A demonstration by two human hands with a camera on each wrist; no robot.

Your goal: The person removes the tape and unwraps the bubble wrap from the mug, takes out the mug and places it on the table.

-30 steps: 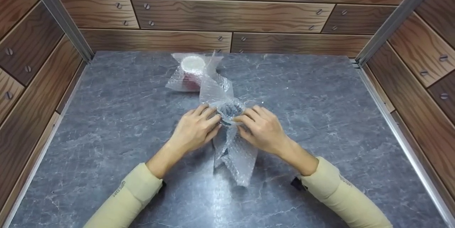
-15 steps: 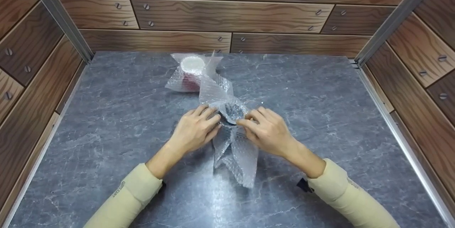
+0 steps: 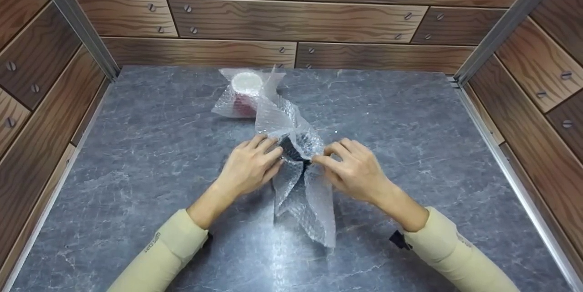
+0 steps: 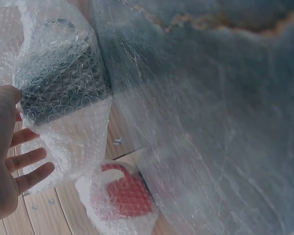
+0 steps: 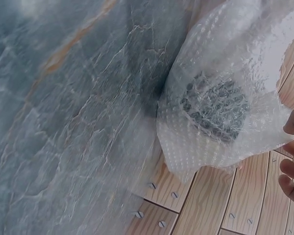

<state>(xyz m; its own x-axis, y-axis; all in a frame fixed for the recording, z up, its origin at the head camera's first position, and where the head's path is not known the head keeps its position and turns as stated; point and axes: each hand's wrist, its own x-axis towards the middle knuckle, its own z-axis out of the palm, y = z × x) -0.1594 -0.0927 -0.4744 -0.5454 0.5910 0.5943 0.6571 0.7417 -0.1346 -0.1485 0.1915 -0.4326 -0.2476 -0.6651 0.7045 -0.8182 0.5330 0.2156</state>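
A dark mug (image 3: 290, 148) stands upright mid-table, wrapped in bubble wrap (image 3: 321, 201) that parts at the top and shows some of its dark inside. In the left wrist view, its handle shows faintly through the plastic. My left hand (image 3: 250, 164) is at the mug's left side, thumb and index finger holding the wrap near the rim, other fingers spread. On the opposite side, my right hand (image 3: 355, 169) pinches the edge of the wrap between thumb and index finger. One flap hangs toward me; another spreads behind the mug.
Behind and to the left stands a red mug (image 3: 245, 104), also in bubble wrap, its pale round top facing up. The grey marble-patterned table (image 3: 410, 146) is bounded by wood-print walls (image 3: 291, 21) and metal rails (image 3: 514, 178).
My right hand has drawn the wrap's edge to the right and slightly toward me, widening the gap over the dark mug. My left hand and the red mug have stayed put.
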